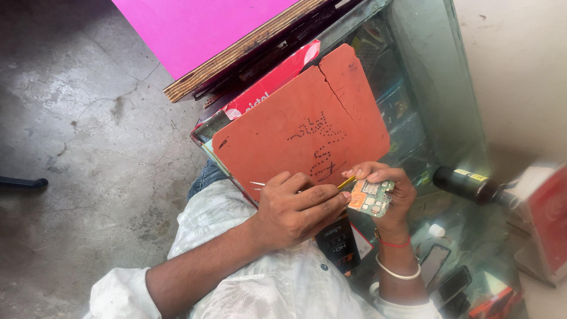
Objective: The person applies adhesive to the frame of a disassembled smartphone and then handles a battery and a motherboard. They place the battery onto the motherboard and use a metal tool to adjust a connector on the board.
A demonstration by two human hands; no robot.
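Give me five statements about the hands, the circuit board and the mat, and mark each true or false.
1. The right hand holds a small circuit board. True.
2. The left hand holds a hammer. False: it holds thin yellow-tipped tweezers.
3. The red mat is cracked near its top. True.
4. The circuit board lies flat on the concrete floor. False: it is held up in the fingers.
5. Both wrists are bare. False: the right wrist wears a white bangle.
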